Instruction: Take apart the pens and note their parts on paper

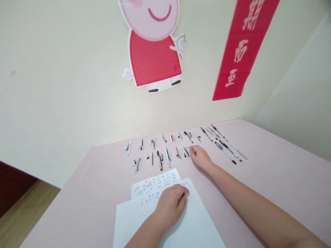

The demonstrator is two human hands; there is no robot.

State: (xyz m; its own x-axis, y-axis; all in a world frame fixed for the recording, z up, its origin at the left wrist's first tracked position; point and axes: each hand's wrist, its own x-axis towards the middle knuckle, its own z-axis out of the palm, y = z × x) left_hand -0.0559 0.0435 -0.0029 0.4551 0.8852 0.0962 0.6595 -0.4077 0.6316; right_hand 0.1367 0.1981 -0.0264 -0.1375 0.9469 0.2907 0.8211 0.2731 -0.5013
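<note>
My left hand (172,203) rests closed on a blank white sheet (196,224), fingers curled round a thin dark pen-like piece. Under that sheet lies a second sheet with handwriting (152,181). My right hand (200,156) reaches forward across the pink table (271,179), its fingertips pinched on a small clear pen part (188,150) in a row of pen pieces. Several disassembled pen parts (160,158) lie in two rows ahead of the papers. Several whole pens (224,144) lie side by side to the right of my right hand.
A cream wall rises just behind the table, with a cartoon pig cut-out (153,44) and a red banner with characters (243,48). The table's left edge drops to a wooden floor (23,213).
</note>
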